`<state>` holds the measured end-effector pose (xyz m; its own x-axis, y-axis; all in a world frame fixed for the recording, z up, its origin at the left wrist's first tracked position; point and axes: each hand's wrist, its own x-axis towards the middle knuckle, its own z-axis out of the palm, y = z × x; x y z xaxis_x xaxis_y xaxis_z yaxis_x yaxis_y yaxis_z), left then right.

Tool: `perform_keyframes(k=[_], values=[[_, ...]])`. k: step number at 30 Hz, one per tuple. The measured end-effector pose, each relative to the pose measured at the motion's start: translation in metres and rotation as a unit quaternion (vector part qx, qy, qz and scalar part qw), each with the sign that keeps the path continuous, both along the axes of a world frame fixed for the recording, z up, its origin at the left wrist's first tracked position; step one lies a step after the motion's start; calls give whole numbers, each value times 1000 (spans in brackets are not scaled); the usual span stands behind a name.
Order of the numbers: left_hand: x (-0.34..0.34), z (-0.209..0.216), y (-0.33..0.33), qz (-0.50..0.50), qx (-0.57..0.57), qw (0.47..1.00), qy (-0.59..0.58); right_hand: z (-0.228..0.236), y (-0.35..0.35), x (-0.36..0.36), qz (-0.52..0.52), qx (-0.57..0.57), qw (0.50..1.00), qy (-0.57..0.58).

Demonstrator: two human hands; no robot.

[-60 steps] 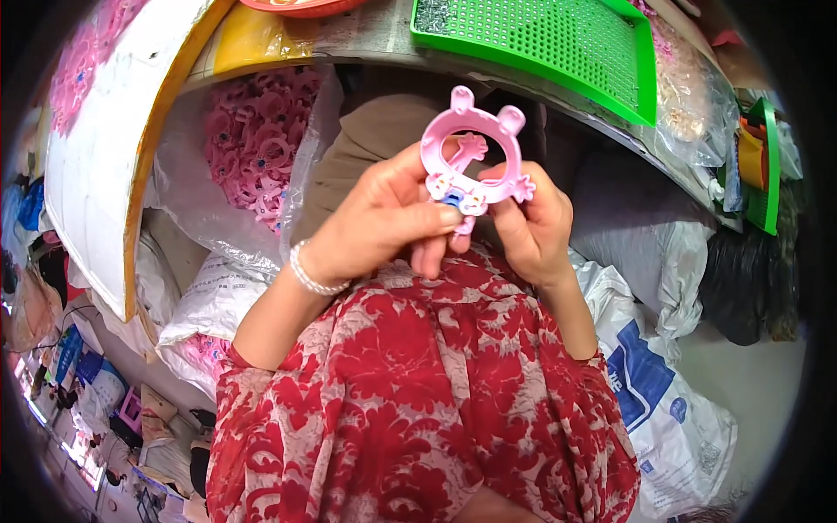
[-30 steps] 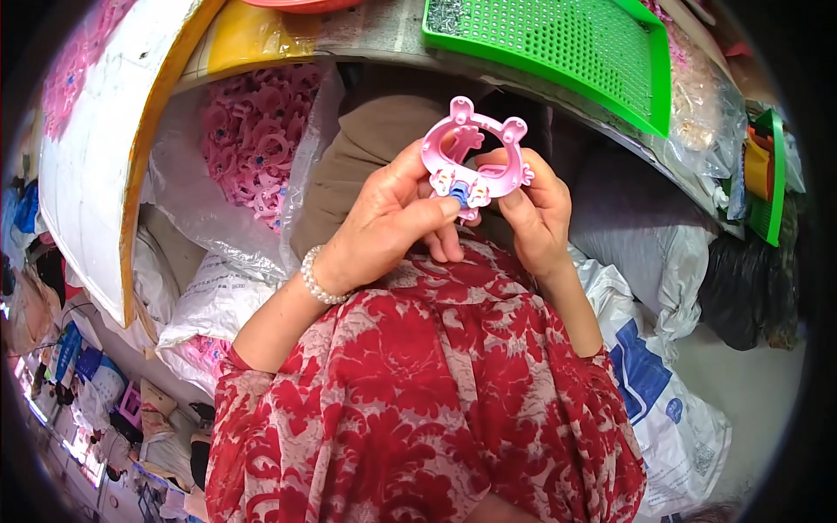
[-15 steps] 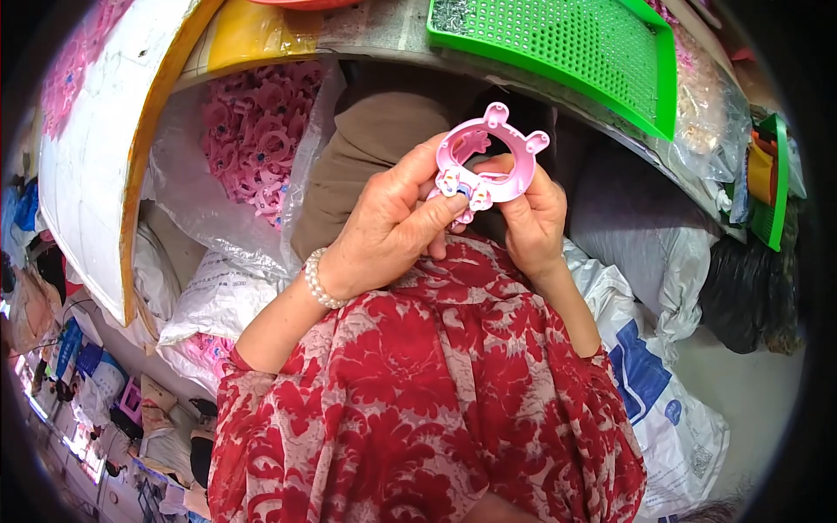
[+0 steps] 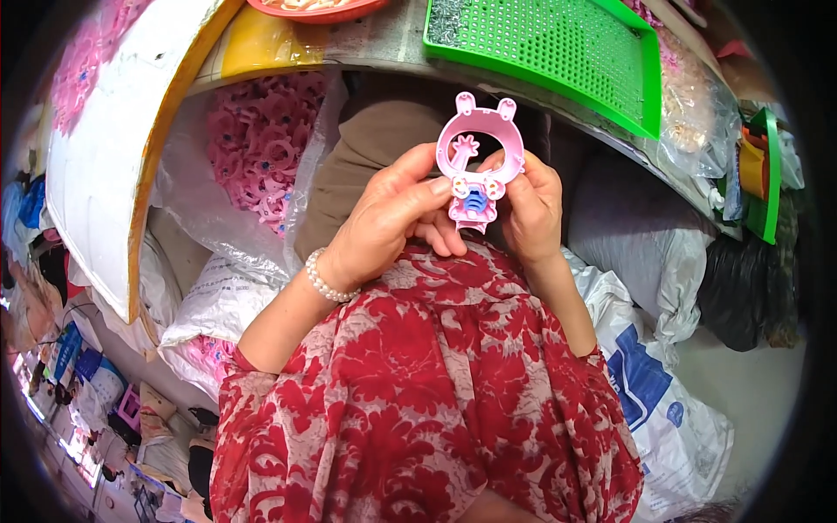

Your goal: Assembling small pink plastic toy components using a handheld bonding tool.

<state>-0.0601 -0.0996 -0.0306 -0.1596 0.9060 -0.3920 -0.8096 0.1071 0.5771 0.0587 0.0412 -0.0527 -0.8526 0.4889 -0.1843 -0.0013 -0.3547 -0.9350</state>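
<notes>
Above my lap I hold a pink plastic toy shell [image 4: 514,144], a ring-shaped head with two ear-like tabs on top and a small body below. A blue insert [image 4: 475,201] sits in the body part, and a small pink hand-shaped piece [image 4: 465,146] shows inside the ring. My left hand [image 4: 384,213], with a pearl bracelet at the wrist, grips the shell's left side, thumb near the join of ring and body. My right hand [image 4: 534,205] pinches the ring's lower right side; some of its fingers are hidden behind the shell.
A clear plastic bag [image 4: 187,196] of similar pink parts [image 4: 261,148] lies left of my knee. Along the table [image 4: 375,39] stand a green perforated tray [image 4: 558,61] and a red bowl [image 4: 318,10]. White sacks [image 4: 667,410] and a black bag [image 4: 741,288] lie at right.
The toy shell has turned to stand more upright, its tabs shifting left. My left thumb has moved off the body part, so the blue insert shows more fully.
</notes>
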Motion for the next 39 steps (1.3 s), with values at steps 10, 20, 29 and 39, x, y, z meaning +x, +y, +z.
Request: perform_keyframes(k=[10,20,29,39], values=[[2,6,9,82,11,994,66,18,0,-12,-20,-108,993,42],[13,9,24,137,40,981,134,22,-5,-22,-32,-83,996,-7],[18,5,26,176,23,973,147,19,-14,-24,-56,-222,973,9],[20,12,23,178,20,968,173,25,-16,-23,-43,-169,984,28]])
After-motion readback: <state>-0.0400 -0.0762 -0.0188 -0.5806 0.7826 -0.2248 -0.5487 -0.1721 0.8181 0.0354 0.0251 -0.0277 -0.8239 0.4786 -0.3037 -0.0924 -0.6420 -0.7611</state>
